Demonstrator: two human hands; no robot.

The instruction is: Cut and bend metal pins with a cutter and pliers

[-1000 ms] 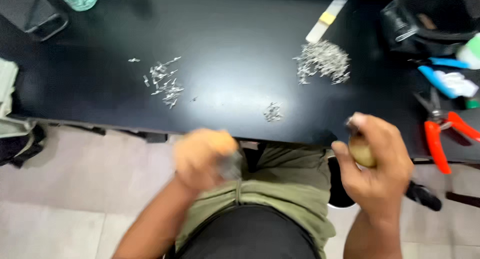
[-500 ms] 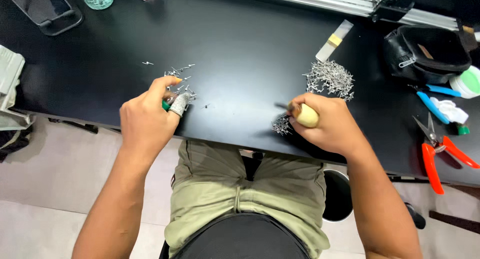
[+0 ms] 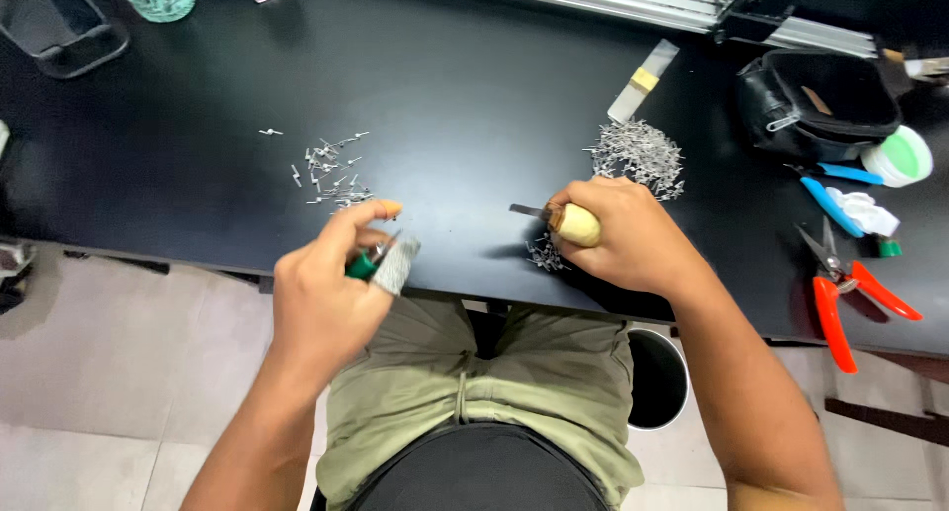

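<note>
Fingers of the left hand [image 3: 326, 294] pinch a small green part [image 3: 362, 266] over the table [image 3: 445, 96] edge; right hand [image 3: 628, 236] grips a wooden-handled tool [image 3: 565, 221]. Part looks light, stiff, slippery; best pinched at its sides.

**Packages and screens on my bench**

At ten o'clock, in the far corner, I see a dark phone [image 3: 61, 29] lying flat, its screen blank and black, its edge pale. At one o'clock a long narrow clear packet [image 3: 643, 80] lies slanted on the black top, with a small yellow label [image 3: 646, 79] across its middle. At two o'clock, near the right edge, a round tub [image 3: 898, 156] shows a green lid with a white rim. I cannot make out any signs.
</note>
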